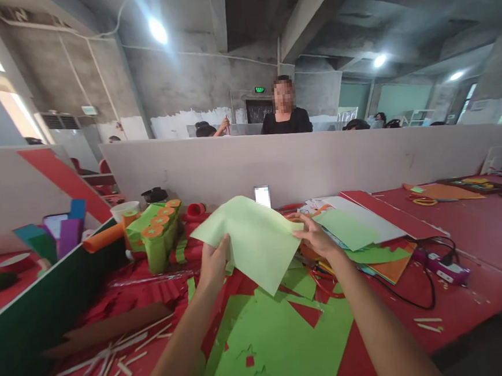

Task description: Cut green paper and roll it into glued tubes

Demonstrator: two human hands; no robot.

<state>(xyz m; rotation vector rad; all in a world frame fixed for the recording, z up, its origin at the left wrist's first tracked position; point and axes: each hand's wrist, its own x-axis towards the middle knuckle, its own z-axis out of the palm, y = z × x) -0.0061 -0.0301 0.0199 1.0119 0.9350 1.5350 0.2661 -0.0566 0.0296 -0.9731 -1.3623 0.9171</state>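
Note:
A pale green sheet of paper (255, 240) is held up off the table between my two hands, slightly bowed, one corner pointing down toward me. My left hand (215, 260) grips its left side, thumb on the near face and fingers hidden behind. At the right corner, my right hand (314, 234) pinches the sheet between thumb and fingers. Below lies a larger bright green sheet (307, 346) with cut-out holes and loose scraps. Orange-handled scissors (328, 283) lie partly hidden near my right forearm.
Green and orange paper rolls (157, 241) stand at left, near a dark green divider (55, 302). Thin wooden sticks (112, 367) lie front left. On the right are stacked papers (353, 226) and a purple power strip (446, 268) with a black cord. A person (286, 118) stands behind the white partition (318, 159).

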